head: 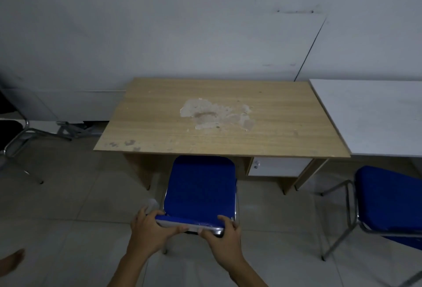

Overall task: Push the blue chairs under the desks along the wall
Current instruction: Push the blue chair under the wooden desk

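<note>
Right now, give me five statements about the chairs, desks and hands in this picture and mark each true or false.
1. Both hands grip the backrest of the blue chair. True: left hand and right hand hold its top edge.
2. The wooden desk has a worn patch on top. True.
3. That chair is fully under the desk. False: only the seat's front edge reaches the desk.
4. The second blue chair stands in front of the wooden desk. False: it stands in front of the white desk.
5. The white desk is left of the wooden one. False: right.
</note>
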